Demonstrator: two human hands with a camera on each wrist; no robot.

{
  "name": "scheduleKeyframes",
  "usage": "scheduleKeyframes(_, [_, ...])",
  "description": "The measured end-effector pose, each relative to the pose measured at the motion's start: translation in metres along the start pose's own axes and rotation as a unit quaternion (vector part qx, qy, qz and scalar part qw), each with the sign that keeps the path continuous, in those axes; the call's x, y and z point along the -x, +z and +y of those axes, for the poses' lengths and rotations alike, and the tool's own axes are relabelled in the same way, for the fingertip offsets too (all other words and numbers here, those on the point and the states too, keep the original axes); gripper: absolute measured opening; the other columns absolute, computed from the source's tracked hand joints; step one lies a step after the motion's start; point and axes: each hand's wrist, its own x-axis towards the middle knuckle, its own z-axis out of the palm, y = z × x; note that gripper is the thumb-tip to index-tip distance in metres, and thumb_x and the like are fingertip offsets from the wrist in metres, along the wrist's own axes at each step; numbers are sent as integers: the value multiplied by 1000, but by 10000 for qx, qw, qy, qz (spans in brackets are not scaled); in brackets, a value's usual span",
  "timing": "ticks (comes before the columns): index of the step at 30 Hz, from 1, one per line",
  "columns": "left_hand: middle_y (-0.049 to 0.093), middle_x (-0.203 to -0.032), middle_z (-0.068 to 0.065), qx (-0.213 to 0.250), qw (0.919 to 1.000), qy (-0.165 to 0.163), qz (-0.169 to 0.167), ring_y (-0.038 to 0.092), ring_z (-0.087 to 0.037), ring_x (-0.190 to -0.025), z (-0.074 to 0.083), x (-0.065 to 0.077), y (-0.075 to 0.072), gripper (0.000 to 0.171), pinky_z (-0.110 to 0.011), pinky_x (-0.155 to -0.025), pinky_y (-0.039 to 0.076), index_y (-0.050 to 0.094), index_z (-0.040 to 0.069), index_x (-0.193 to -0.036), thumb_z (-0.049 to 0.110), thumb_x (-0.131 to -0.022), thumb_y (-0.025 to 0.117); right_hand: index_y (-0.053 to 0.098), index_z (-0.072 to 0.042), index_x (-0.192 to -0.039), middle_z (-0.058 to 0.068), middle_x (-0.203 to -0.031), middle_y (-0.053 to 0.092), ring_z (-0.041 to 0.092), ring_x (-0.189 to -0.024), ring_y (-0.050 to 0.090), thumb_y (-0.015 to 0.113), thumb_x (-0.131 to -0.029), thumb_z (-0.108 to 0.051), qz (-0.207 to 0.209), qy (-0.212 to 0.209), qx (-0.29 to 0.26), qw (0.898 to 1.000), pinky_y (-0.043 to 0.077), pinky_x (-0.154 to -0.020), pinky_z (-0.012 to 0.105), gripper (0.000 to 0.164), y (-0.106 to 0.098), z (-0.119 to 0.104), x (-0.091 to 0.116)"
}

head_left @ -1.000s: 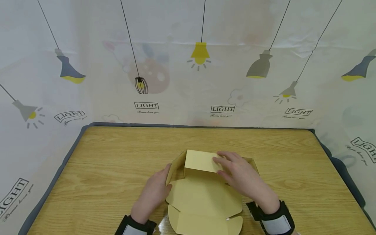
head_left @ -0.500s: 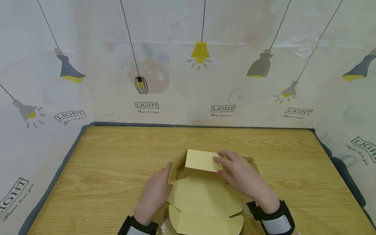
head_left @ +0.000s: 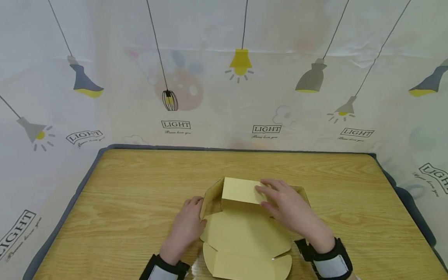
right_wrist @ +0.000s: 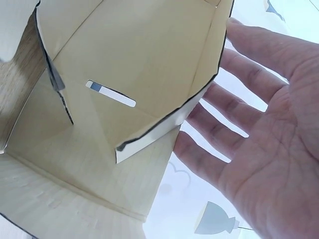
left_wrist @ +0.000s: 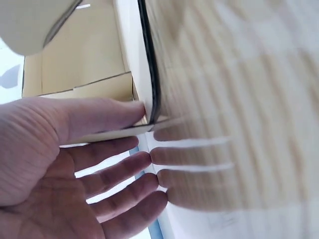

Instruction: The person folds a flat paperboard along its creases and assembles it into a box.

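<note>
A partly folded tan cardboard box (head_left: 245,237) lies on the table in the head view, its far panel folded over and its near flaps spread flat. At its left side wall is my left hand (head_left: 185,223). In the left wrist view the thumb (left_wrist: 119,113) lies inside the corner and the fingers (left_wrist: 124,177) reach outside and below, with the wall pinched between. My right hand (head_left: 288,206) rests on the right part of the folded panel (head_left: 240,190). Straight fingers (right_wrist: 244,112) touch the panel's outer side in the right wrist view; the thumb touches its edge.
The wooden table (head_left: 126,194) has a dark grey edging (head_left: 157,147). Behind and beside it hangs a pale cloth (head_left: 217,23) printed with lamps. A shiny clear patch (head_left: 197,268) shows beside the near left flap. A narrow slot (right_wrist: 110,93) pierces the cardboard.
The left hand and the box's left wall have shifted slightly right, and the left fingers now sit a little further out from the wall. The right hand keeps its place on the panel.
</note>
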Motion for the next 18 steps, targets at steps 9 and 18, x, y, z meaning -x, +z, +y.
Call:
scheduleKeyframes(9, [68,-130,-24,51,9998,123,-120,65,-41,-121,10,1,3,55,-52,-103,58,61,-10,-133,0,-83,82,71,-7,-134,19,-141,67,38,-126,66,80,-93,-14,62,-10,32,10000,60,-101,54,42,-2,0,0])
scheduleKeyframes(18, [62,-142,-31,601,9976,-13,-355,60,-47,-131,10,2,2,73,-58,-109,54,49,-13,-146,7,-84,83,71,-7,-135,19,-143,65,40,-129,64,78,-94,-13,7,11,-53,10000,58,-104,56,42,-1,0,-1])
